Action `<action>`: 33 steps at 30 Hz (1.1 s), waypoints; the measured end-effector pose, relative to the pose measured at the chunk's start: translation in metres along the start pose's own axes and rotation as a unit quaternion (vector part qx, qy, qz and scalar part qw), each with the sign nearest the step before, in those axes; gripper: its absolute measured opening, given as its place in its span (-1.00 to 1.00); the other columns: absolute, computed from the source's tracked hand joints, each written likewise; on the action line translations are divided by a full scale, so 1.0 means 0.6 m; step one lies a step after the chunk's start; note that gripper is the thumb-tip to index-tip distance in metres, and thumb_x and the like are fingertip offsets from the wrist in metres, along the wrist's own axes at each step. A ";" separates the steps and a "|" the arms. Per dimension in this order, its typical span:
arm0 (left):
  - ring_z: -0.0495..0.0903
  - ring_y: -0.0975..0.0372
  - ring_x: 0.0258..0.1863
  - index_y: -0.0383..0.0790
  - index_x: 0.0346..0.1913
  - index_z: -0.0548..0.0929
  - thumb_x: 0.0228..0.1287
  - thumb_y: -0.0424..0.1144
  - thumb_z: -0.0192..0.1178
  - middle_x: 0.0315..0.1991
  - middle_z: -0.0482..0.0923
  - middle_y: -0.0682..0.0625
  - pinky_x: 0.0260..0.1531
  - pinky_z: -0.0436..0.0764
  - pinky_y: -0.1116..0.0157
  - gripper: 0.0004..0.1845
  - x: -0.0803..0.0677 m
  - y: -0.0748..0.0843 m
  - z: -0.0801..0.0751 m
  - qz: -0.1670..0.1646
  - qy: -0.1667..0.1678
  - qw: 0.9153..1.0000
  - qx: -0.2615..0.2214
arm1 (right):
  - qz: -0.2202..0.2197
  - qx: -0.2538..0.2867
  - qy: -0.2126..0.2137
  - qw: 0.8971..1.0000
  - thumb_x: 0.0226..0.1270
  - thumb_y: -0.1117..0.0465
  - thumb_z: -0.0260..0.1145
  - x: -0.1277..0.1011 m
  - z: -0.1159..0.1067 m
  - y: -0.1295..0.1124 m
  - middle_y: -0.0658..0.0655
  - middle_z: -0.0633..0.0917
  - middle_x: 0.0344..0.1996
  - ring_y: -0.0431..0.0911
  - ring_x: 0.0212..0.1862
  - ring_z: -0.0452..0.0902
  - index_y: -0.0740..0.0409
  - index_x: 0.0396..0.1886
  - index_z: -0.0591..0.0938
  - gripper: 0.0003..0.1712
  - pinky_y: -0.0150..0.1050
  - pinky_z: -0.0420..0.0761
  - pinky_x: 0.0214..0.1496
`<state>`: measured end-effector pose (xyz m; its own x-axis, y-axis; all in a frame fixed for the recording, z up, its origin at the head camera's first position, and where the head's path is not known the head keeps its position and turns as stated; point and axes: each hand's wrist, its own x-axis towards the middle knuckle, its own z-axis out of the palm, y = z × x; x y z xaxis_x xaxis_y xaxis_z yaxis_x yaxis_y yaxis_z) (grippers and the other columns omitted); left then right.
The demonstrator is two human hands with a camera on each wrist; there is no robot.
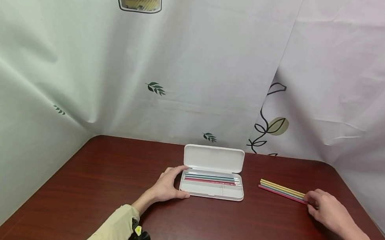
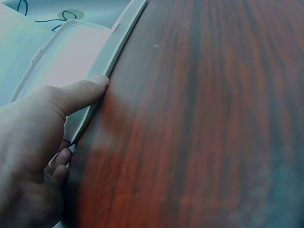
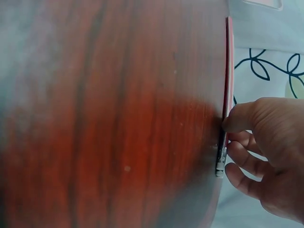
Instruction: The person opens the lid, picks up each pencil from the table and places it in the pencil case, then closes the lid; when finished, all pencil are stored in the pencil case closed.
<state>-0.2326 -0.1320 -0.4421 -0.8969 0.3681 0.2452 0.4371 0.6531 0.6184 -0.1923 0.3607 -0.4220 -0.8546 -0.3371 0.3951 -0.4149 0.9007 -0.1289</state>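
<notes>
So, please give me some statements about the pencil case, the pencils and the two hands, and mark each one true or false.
1. The pencil case is closed. False: its lid stands open.
2. The left hand holds the left end of the case. True.
3. The case has no pencils inside. False: several pencils lie in it.
4. The right hand touches the loose pencils on the table. True.
5. The loose pencils lie to the left of the case. False: they lie to its right.
</notes>
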 end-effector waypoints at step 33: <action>0.23 0.08 0.08 0.02 0.25 0.32 -0.31 0.13 0.45 0.11 0.36 0.02 -0.04 0.23 0.02 -0.07 -0.001 -0.001 0.001 -0.012 -0.003 1.000 0.003 | -0.070 0.032 0.002 0.997 -0.29 0.46 0.35 0.013 -0.001 -0.011 -0.23 0.39 -0.55 -0.39 -0.54 0.24 -0.11 -0.51 0.52 -0.62 -0.36 0.28 -0.59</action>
<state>-0.2326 -0.1321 -0.4431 -0.9067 0.3563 0.2259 0.4160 0.6661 0.6191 -0.1960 0.3525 -0.4174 -0.7849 -0.4576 0.4177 -0.5499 0.8252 -0.1293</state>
